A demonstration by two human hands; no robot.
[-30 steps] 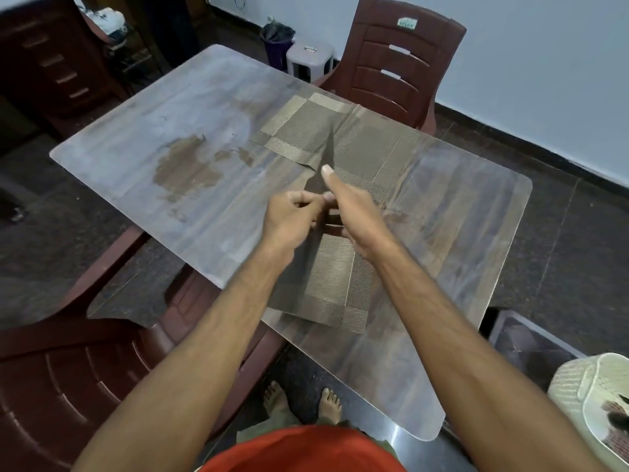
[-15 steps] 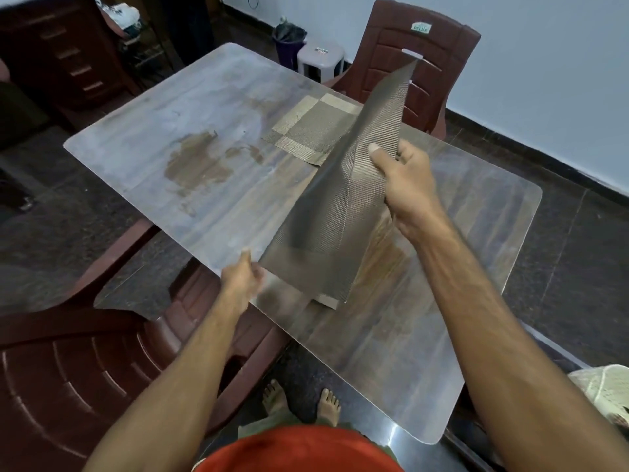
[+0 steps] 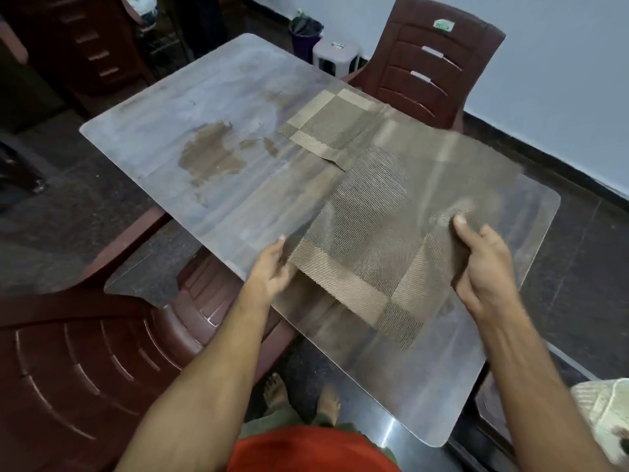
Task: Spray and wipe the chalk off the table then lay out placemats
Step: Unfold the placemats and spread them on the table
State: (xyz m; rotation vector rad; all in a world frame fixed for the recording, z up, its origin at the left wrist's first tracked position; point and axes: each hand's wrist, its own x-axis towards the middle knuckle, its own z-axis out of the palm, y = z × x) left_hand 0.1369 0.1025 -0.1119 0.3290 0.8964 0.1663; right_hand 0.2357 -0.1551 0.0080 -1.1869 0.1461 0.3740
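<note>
A woven beige-brown placemat (image 3: pixel 384 219) is spread out just above the near right part of the table (image 3: pixel 211 97), blurred with motion. My right hand (image 3: pixel 483 267) grips its right edge, thumb on top. My left hand (image 3: pixel 272 270) is at its near left corner, fingers under the edge. Another placemat (image 3: pixel 326 127) lies flat farther back, partly covered by the held one. A third mat (image 3: pixel 401 321) shows under the held one at the near edge. A wet brown patch (image 3: pixel 211 151) marks the greyish tabletop at left.
A dark red plastic chair (image 3: pixel 439 52) stands at the far side, another (image 3: pixel 85 369) at the near left. A white woven basket (image 3: pixel 609 413) sits on the floor at right. A small stool (image 3: pixel 335 56) and bin (image 3: pixel 304 34) are beyond the table.
The placemat that my right hand held upright has swung down flat over the right part of the table. My left hand has moved up to its near left corner.
</note>
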